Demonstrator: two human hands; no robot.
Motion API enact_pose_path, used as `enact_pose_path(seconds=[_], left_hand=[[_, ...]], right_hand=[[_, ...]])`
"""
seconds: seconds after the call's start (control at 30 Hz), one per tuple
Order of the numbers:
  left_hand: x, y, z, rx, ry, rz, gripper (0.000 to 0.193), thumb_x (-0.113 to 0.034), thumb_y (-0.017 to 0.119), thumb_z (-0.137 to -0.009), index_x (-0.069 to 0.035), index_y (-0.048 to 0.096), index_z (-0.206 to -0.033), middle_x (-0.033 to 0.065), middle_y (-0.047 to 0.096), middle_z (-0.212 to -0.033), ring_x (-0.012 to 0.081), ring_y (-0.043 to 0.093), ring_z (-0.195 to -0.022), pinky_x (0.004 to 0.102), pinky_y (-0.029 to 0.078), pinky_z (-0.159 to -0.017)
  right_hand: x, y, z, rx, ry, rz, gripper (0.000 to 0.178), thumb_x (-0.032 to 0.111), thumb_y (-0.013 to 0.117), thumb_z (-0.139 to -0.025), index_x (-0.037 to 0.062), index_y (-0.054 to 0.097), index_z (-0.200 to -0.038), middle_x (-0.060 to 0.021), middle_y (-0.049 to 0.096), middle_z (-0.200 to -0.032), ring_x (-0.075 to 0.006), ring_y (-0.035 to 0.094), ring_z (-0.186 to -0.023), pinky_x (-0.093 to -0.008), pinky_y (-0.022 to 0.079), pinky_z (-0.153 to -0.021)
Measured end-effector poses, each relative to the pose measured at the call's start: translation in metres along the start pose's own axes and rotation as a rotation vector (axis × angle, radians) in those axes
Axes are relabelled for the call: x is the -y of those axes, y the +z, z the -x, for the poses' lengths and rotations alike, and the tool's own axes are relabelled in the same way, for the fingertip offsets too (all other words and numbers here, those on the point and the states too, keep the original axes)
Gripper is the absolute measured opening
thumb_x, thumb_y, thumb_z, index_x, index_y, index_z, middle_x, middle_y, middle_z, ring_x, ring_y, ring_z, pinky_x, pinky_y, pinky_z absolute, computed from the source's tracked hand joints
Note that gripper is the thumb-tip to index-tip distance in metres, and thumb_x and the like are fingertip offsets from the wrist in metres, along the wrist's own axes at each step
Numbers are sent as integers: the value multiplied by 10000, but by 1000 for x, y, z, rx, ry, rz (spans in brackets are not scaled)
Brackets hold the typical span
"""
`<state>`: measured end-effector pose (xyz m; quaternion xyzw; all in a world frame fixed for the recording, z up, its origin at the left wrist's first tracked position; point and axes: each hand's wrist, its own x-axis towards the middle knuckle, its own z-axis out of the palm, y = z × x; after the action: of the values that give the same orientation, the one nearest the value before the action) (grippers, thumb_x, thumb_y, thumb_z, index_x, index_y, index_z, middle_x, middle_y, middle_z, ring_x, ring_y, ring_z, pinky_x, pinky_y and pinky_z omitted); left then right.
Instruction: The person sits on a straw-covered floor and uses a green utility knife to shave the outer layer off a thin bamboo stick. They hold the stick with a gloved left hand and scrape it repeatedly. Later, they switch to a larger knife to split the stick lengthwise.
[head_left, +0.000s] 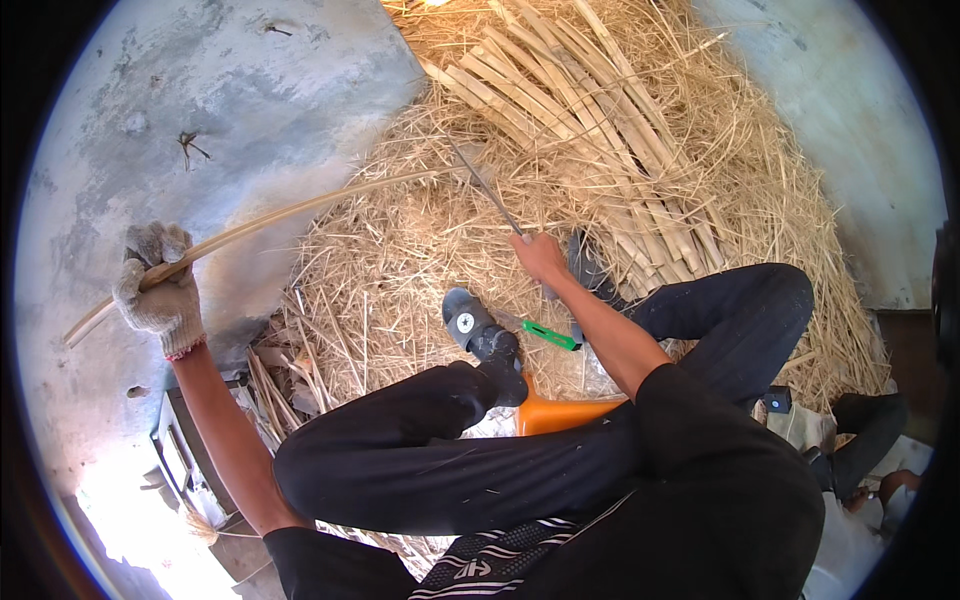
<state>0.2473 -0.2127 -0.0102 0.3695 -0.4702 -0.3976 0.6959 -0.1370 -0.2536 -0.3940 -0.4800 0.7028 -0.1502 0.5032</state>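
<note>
My left hand (163, 295), in a pale knitted work glove, is raised at the left with its fingers wrapped around a long, thin bamboo strip (315, 203). The strip bows up and to the right, one end sticking out past the glove. In the middle, my bare right hand (541, 260) is closed around the handle of a knife (490, 192), and its narrow dark blade slants up and left. The strip's far end meets or crosses the blade; I cannot tell if they touch. Below the right hand lies a green-handled tool (549, 335), its kind unclear.
Split bamboo pieces (600, 110) lie in a bundle on deep straw-like shavings (400, 235). A grey wall (250, 90) stands at the left. An orange stool (560, 415) shows beneath my legs, near my sandalled foot (468, 322). Another person's limb (868, 430) shows at the lower right.
</note>
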Motion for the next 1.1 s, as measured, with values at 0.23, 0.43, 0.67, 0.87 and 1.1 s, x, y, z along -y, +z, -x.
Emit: enact_pose_path(seconds=[0.23, 0.43, 0.67, 0.87, 1.1], left_hand=[[6, 16, 1, 49, 64, 17, 265, -238, 625, -658, -118, 390, -678, 41, 376, -634, 186, 370, -590, 337, 312, -681], [5, 35, -17, 293, 47, 31, 288, -258, 622, -655, -133, 363, -672, 47, 381, -615, 176, 347, -600, 340, 291, -678], [6, 21, -1, 96, 35, -20, 292, -258, 618, -663, -131, 355, -664, 36, 378, -583, 159, 304, -588, 315, 265, -651], [7, 8, 3, -159, 175, -145, 188, -146, 560, -728, -100, 383, -686, 40, 390, -634, 182, 377, -620, 333, 379, -689], [10, 16, -7, -547, 90, -431, 154, -184, 528, -847, -49, 500, -777, 111, 567, -731, 182, 506, -646, 312, 375, -560]], right_hand=[[28, 10, 14, 21, -119, -25, 600, 494, 589, -853, -91, 697, -924, -312, 694, -923, -435, 693, -875, -499, 546, -785], [-10, 18, -40, -177, 3, -76, 553, 451, 617, -822, -98, 679, -799, -261, 671, -705, -389, 683, -685, -475, 525, -682], [-10, 47, -21, -194, -23, -24, 545, 484, 640, -824, -57, 701, -801, -247, 698, -743, -392, 695, -726, -468, 547, -736], [-34, 36, -38, -99, 124, -133, 551, 488, 620, -849, -57, 692, -821, -228, 690, -747, -385, 682, -719, -483, 540, -721], [8, 39, -6, -94, -171, -84, 477, 399, 585, -886, -61, 709, -896, -273, 701, -865, -420, 697, -827, -478, 555, -738]])
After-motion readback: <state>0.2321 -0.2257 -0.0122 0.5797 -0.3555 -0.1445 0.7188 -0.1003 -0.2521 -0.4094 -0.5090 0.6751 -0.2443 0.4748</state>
